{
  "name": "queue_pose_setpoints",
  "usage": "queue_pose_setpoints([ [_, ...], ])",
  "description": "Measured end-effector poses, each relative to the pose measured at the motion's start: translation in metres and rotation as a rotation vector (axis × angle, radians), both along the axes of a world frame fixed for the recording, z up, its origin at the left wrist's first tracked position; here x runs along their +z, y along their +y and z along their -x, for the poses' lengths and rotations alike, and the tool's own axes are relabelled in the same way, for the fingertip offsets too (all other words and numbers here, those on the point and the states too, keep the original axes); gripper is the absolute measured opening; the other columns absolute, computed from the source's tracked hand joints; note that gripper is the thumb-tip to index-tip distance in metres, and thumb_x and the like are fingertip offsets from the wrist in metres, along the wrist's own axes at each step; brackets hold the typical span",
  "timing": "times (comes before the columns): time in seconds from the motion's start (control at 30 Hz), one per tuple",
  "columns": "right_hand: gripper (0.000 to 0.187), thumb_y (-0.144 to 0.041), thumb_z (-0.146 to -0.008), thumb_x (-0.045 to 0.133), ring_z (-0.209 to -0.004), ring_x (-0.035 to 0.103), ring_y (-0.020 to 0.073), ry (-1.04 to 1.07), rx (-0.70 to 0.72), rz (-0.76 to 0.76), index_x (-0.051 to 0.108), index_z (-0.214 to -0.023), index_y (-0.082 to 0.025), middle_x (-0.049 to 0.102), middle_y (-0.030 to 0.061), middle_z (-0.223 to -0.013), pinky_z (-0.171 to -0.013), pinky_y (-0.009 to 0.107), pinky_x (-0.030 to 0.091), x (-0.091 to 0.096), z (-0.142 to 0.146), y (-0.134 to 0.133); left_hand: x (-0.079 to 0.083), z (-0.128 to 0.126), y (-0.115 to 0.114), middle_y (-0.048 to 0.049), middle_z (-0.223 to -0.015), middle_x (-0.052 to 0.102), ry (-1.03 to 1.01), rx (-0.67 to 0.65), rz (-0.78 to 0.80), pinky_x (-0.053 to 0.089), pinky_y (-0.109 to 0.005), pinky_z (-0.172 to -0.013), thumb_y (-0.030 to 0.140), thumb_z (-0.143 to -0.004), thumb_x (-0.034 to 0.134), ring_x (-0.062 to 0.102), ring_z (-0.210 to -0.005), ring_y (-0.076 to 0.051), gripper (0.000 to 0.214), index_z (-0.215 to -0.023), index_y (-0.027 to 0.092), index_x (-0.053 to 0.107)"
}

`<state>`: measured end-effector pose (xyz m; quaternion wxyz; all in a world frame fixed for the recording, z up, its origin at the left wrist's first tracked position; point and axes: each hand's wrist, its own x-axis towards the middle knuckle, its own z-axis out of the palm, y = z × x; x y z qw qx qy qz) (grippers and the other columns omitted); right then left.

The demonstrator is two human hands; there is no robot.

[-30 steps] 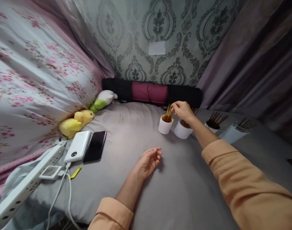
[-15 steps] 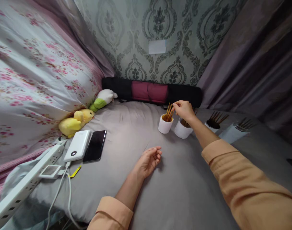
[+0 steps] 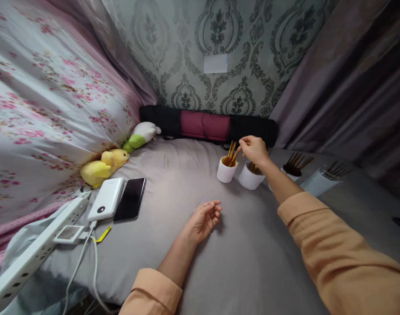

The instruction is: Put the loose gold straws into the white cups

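My right hand (image 3: 253, 149) reaches out over two white cups on the grey bedsheet. Its fingers are pinched on the top of a thin brown stick (image 3: 235, 156) that leans out of the left white cup (image 3: 226, 171), which holds several such sticks. The second white cup (image 3: 250, 178) sits just right of it, partly hidden under my wrist. My left hand (image 3: 202, 220) rests on the sheet nearer to me, palm up, fingers loosely curled and apart, holding nothing.
Two more white holders with dark sticks (image 3: 293, 166) (image 3: 327, 176) stand at the right. A black phone (image 3: 130, 199), white power bank (image 3: 106, 199), power strip (image 3: 39, 249), cables and plush toys (image 3: 103, 166) lie at the left. A black and maroon bolster (image 3: 206, 124) lines the wall.
My right hand has risen slightly and shifted a little right above the left cup, still pinching the stick. My left hand has stayed put.
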<state>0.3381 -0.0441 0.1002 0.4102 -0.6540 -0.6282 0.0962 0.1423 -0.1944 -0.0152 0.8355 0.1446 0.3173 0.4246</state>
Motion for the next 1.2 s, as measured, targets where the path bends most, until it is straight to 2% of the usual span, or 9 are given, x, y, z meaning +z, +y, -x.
queue_pose_setpoints([
  [0.4, 0.021, -0.027, -0.079, 0.049, -0.039, 0.052, 0.0086, -0.002, -0.043, -0.038, 0.065, -0.080, -0.014, 0.068, 0.0036, -0.064, -0.050, 0.021, 0.043, 0.001, -0.008, -0.006, 0.000, 0.000, 0.000, -0.0035, -0.072, 0.057, -0.001, -0.003, -0.004, 0.040, -0.016, -0.049, 0.014, -0.080, 0.054, 0.053, -0.056, -0.006, 0.016, -0.094, 0.008, 0.057],
  [0.87, 0.022, -0.028, -0.077, 0.049, -0.036, 0.050, 0.0073, 0.034, -0.085, -0.027, 0.065, -0.075, -0.013, 0.068, 0.0040, -0.063, -0.045, 0.019, 0.042, -0.007, -0.024, -0.013, 0.000, 0.000, 0.000, -0.0037, -0.072, 0.058, 0.002, 0.000, -0.008, 0.041, -0.016, -0.049, 0.014, -0.080, 0.054, 0.053, -0.056, -0.006, 0.016, -0.094, 0.008, 0.058],
  [1.2, 0.025, -0.030, -0.078, 0.048, -0.038, 0.050, 0.0068, 0.113, -0.059, -0.009, 0.064, -0.083, -0.011, 0.068, 0.0063, -0.067, -0.042, 0.017, 0.040, -0.015, -0.037, -0.024, -0.003, 0.001, 0.000, -0.0041, -0.074, 0.058, -0.003, 0.004, -0.023, 0.042, -0.016, -0.050, 0.015, -0.079, 0.056, 0.054, -0.057, -0.006, 0.017, -0.094, 0.008, 0.058],
])
